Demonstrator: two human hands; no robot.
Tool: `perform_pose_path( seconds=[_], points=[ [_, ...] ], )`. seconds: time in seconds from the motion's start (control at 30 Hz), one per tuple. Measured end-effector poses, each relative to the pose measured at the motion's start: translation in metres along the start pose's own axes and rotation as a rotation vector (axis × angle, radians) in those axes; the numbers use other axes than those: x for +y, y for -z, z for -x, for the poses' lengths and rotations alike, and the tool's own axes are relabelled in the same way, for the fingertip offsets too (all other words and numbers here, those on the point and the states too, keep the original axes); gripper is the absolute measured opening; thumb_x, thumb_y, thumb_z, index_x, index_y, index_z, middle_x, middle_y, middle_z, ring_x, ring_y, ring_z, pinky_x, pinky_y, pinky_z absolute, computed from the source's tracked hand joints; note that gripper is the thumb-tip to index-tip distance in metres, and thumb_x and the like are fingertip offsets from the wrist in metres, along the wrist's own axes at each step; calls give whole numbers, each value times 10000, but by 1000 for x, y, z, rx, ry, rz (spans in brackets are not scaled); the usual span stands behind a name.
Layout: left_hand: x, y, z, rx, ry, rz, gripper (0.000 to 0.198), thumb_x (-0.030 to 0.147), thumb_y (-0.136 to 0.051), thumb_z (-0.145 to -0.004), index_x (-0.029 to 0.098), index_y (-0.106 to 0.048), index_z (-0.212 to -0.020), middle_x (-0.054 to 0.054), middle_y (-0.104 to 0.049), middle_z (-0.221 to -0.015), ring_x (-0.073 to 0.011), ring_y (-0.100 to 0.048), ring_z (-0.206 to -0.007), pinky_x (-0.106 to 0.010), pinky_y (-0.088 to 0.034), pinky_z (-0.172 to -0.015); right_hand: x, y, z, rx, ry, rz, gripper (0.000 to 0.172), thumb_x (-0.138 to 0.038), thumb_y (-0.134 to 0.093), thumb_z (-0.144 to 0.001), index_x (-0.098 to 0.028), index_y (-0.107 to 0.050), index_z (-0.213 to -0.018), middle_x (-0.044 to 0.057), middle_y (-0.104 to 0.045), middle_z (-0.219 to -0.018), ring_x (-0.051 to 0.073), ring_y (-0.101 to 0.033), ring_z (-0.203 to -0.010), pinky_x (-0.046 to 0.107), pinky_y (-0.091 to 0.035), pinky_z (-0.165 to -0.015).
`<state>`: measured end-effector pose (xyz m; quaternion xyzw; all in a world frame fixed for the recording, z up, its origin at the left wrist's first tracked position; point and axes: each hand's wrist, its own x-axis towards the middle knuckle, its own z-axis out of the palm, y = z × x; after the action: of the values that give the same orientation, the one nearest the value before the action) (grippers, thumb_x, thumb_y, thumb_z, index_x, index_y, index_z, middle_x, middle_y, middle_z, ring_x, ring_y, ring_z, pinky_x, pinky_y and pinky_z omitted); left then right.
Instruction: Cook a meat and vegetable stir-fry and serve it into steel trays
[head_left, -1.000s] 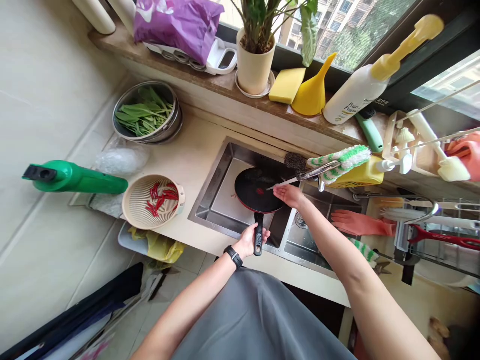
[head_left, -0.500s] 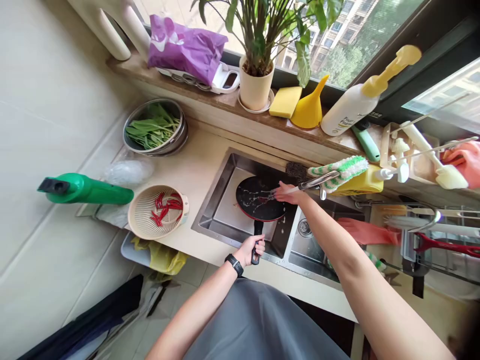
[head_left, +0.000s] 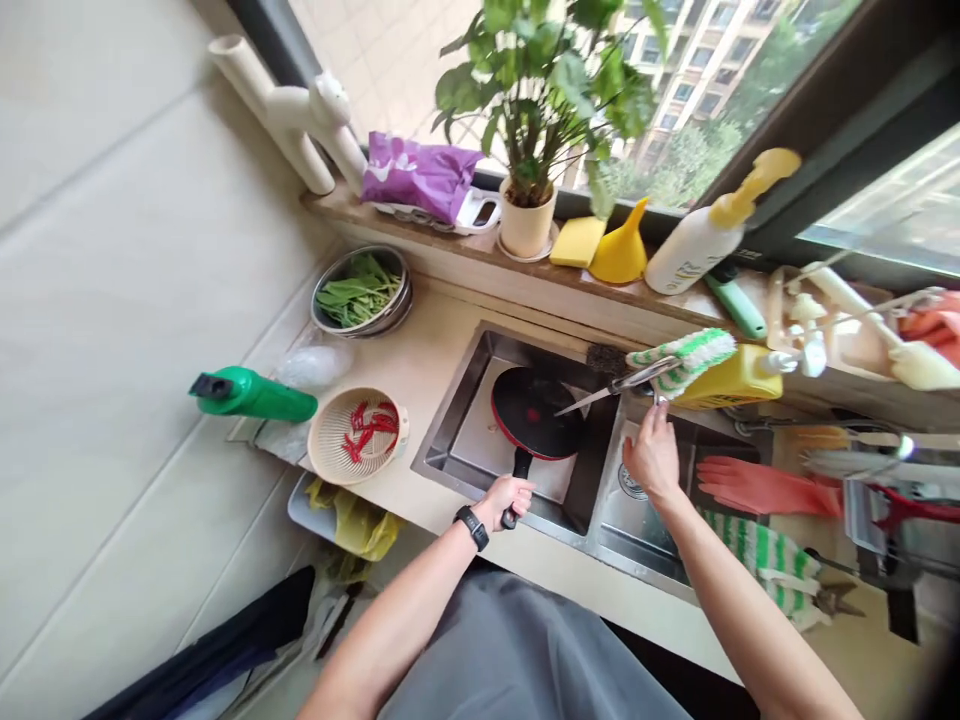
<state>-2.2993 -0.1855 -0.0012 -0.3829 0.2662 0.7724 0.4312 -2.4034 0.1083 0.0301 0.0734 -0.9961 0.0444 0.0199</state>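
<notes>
My left hand (head_left: 510,497) is wrapped around the handle of a black frying pan (head_left: 536,400), which is held over the left basin of the steel sink (head_left: 442,470). A thin stream of water runs from the faucet (head_left: 634,378) onto the pan's dark surface. The fingers of my right hand (head_left: 652,450) reach up and close on the small faucet lever (head_left: 660,397), beneath a green and white striped cloth (head_left: 694,355) draped over the faucet. My fingertips partly hide the lever.
Left of the sink stand a beige basket (head_left: 337,440) of red chilies, a bowl (head_left: 405,305) of greens and a green bottle (head_left: 262,392). Pink rubber gloves (head_left: 765,482) lie right of the sink. A potted plant (head_left: 525,225), yellow funnel (head_left: 622,250) and pump bottle (head_left: 694,245) line the sill.
My right hand has left the pan's surface and moved right to the faucet lever. My left hand keeps its hold on the handle. The view has shifted and tilted slightly.
</notes>
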Motion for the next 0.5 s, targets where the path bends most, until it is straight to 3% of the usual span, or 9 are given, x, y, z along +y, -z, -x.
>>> perform_pose_path(
  seconds=[0.13,0.23,0.37,0.5],
  points=[
    [2,1,34,155,-112,-217,420,128,-734,-813,231,-350,-676,127,-355,-504,-10,-261,-357,-144,-177,-381,-5,-14,11,-97,-56,-21,892,-276,-473,-871,45,-92,-1610,339,-54,-1701,405,-218,-1561,614,-304,-1188],
    [-1,12,67,350,-244,-568,309,115,-694,-820,226,-423,-724,117,-393,-496,-45,-310,-363,-181,-217,-408,-10,-11,18,-145,-126,-92,886,-285,-508,-849,-61,-153,-1628,259,25,-1733,413,-226,-1551,668,-290,-1169],
    [-1,24,114,697,-496,-1263,202,139,-614,-885,224,-476,-765,51,-511,-574,-136,-523,-507,-243,-340,-537,-29,-5,34,-129,-90,-192,783,-245,-527,-867,-95,-286,-1597,241,-155,-1723,398,-209,-1552,636,-235,-1203],
    [-2,17,160,939,-568,-1724,124,151,-510,-964,200,-536,-853,-77,-688,-782,-239,-694,-803,-278,-373,-662,-69,-8,61,-321,97,-348,542,-169,-479,-901,-129,-530,-1439,216,-431,-1600,357,-480,-1385,488,-396,-1121]
  ],
)
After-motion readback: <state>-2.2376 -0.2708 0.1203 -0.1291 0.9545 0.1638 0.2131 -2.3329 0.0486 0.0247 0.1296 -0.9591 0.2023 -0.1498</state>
